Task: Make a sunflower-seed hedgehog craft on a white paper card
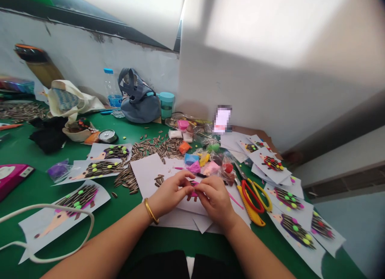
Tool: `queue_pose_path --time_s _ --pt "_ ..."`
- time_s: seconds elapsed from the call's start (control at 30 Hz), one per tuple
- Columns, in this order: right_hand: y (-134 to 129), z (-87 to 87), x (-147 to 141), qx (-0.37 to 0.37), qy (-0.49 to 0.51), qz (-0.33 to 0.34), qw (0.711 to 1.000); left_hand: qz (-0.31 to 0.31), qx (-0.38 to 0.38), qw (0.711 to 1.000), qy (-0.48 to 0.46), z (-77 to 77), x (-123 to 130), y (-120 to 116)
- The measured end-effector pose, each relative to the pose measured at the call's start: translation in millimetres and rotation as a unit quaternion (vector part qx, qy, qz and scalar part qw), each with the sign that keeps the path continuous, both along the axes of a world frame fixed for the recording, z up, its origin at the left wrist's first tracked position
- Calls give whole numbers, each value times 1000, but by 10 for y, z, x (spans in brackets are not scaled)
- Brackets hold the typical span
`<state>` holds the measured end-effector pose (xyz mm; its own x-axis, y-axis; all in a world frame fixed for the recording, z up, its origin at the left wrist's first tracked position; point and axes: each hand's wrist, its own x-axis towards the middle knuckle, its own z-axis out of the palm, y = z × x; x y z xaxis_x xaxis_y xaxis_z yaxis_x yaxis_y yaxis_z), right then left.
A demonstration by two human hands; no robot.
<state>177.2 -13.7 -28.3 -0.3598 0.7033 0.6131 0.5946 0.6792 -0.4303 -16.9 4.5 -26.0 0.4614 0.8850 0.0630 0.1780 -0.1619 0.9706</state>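
My left hand (171,194), with a gold bracelet (150,211) at its wrist, meets my right hand (217,199) above white paper (145,168). Thumbs and forefingers of both are pinched together at the same spot; what they hold is too small and covered to name. Beneath the fingertips shows a bit of a magenta clay shape (194,193) with small brown pieces at its lower edge. A few striped sunflower seeds (159,180) lie on the paper beside my left hand. Bags of coloured clay (192,158) sit just beyond my fingers.
Loose sunflower seeds (156,147) are heaped behind the paper. Red-handled scissors (252,197) and a yellow tool (250,209) lie at right. Hedgehog pictures (296,229) flank both sides. A white cable (92,227) loops at left; a blue-grey bag (140,106) stands against the wall.
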Motion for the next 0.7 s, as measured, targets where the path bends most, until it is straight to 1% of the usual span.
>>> queue_pose_path --time_s 0.1,0.17,0.23,0.27,0.33,0.4,0.43,0.53,0.7 --pt "-21 21 -8 -4 5 6 1000 -1 -13 1000 -15 -1 0 10" --pt "-19 26 2 -12 10 5 1000 0 -10 1000 -6 3 -11 26" --pt "2 19 26 -26 16 -12 999 26 30 999 34 4 -31 50" --pt "19 9 43 -36 16 -27 999 52 65 994 68 2 -44 65" --pt "58 -22 79 -60 3 -61 996 110 135 974 147 -10 -73 103" --pt "95 -65 104 -86 -27 -84 992 142 170 952 213 -27 -96 141" --pt "108 -88 109 -96 -43 -92 990 145 175 944 238 -36 -103 157" --pt "126 -145 93 -108 -81 -105 985 126 175 932 290 -56 -105 180" --pt "125 -169 36 -100 -105 -114 983 111 179 922 326 -49 -86 169"
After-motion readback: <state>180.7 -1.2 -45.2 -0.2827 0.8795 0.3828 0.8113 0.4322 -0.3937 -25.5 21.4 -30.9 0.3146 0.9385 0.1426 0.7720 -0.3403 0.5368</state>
